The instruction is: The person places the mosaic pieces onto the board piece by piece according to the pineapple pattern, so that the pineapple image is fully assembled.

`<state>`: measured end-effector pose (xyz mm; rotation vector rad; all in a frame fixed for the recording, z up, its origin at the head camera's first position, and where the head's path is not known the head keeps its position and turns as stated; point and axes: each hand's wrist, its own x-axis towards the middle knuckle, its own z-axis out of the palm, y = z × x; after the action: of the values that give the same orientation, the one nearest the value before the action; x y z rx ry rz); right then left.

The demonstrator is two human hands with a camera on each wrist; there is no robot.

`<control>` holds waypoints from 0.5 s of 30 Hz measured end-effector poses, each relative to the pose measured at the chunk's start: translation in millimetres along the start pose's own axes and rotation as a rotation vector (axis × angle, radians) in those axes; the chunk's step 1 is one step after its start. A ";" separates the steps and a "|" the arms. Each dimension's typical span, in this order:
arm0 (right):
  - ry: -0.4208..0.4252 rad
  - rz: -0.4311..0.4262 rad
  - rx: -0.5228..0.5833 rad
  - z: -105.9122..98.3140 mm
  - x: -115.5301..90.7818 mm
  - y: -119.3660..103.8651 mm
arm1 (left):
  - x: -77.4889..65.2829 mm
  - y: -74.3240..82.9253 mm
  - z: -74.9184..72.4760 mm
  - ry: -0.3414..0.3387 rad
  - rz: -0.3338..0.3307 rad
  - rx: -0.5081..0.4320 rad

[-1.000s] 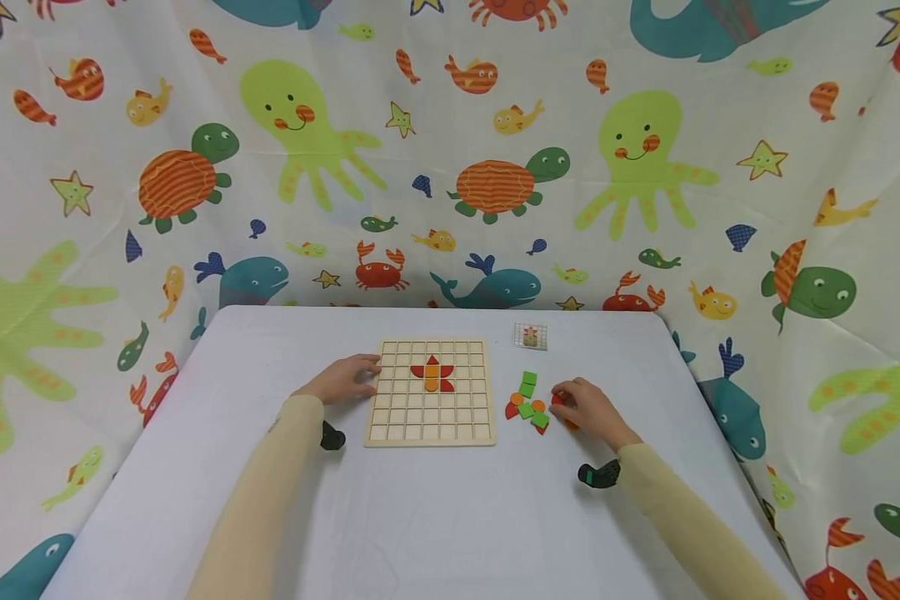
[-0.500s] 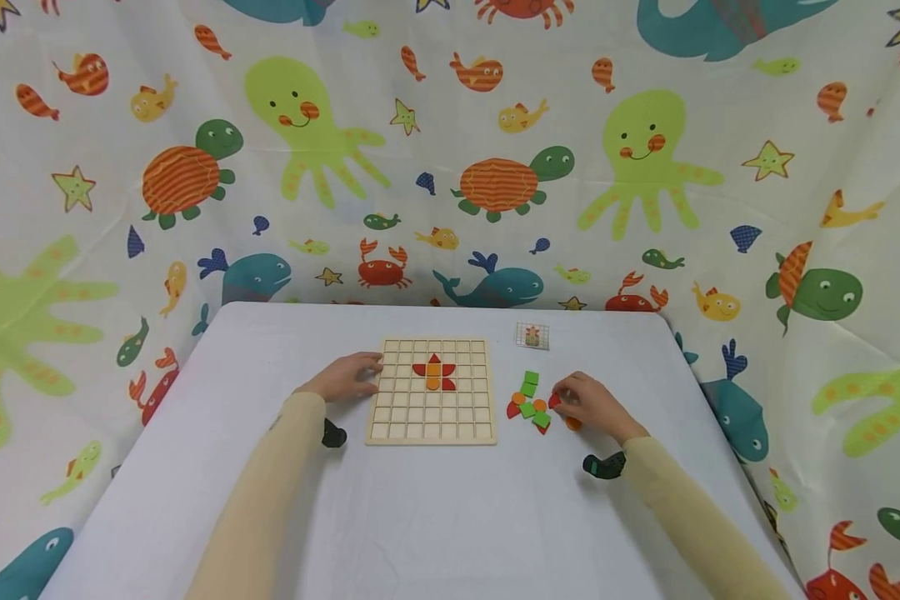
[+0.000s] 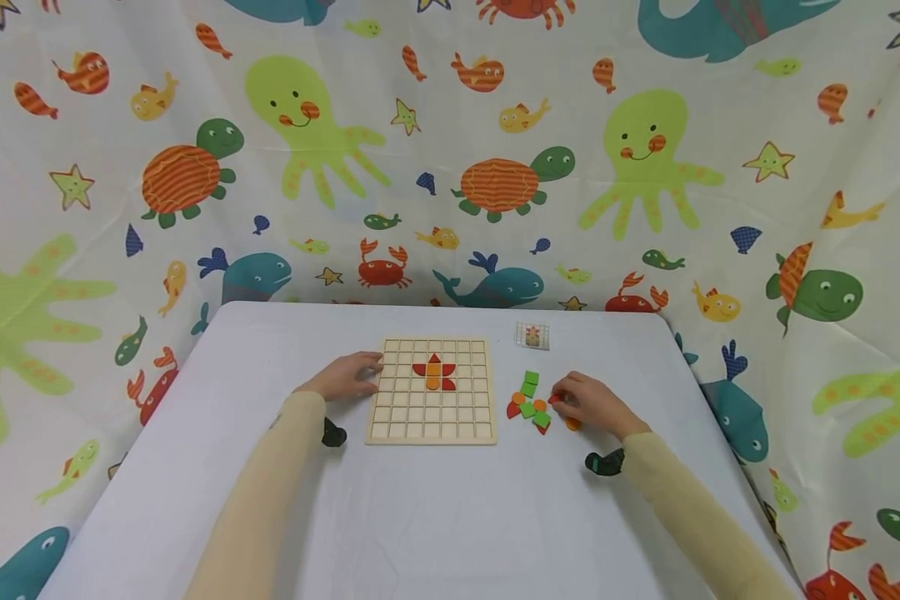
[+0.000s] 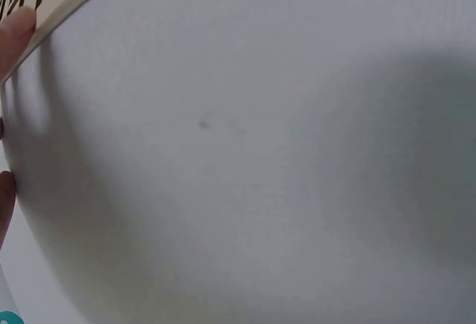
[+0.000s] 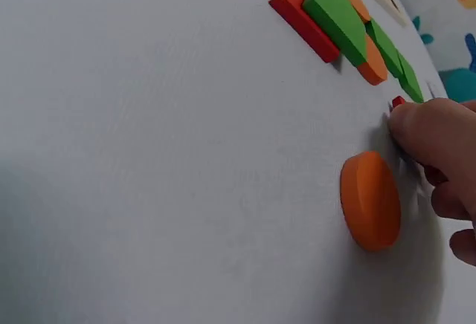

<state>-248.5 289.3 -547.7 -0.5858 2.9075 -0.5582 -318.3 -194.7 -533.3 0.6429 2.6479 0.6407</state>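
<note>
Right hand [image 3: 589,405] has a mostly hidden red piece [image 5: 398,102] pinched just right of the loose green tiles [image 3: 527,410], so imo a low knuckle could bump the orange disc [image 5: 372,202] on its near side, while left hand [image 3: 342,377], fingers relaxed, touches the wooden board's [image 3: 431,422] left edge.

The left arm [image 3: 258,496], in a beige sleeve, is slanting up the worktop [image 3: 420,521] toward its far edge, while the left hand [image 3: 342,377] is resting loosely bent fingers against the left edge of the board [image 3: 422,416]. The right arm [image 3: 697,508], sleeved alike, is angling leftward from the worktop's near right side; the right hand [image 3: 591,403] is pinching a red piece [image 5: 399,102], its other fingers curling alongside.
</note>
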 end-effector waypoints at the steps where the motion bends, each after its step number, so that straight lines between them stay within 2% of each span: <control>1: 0.010 0.002 -0.015 -0.9 1.5 -1.5 | -0.2 -0.3 0.0 0.001 0.002 0.000; 5: 0.082 -0.014 -0.025 -8.9 11.7 -14.0 | -0.2 -2.4 0.6 0.002 0.004 0.003; 8: 0.119 -0.069 -0.023 -12.2 27.5 -30.9 | 0.3 -3.5 1.2 0.005 0.004 0.002; 11: 0.119 -0.121 -0.025 -7.8 49.5 -54.5 | 0.2 -3.0 1.4 0.006 0.009 0.005; 15: 0.067 -0.135 0.018 4.8 80.0 -97.4 | -0.5 -1.4 0.3 0.003 0.006 0.010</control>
<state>-286.9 172.6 -519.0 -0.7808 2.9378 -0.6312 -318.3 -196.0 -534.2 0.6537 2.6546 0.6311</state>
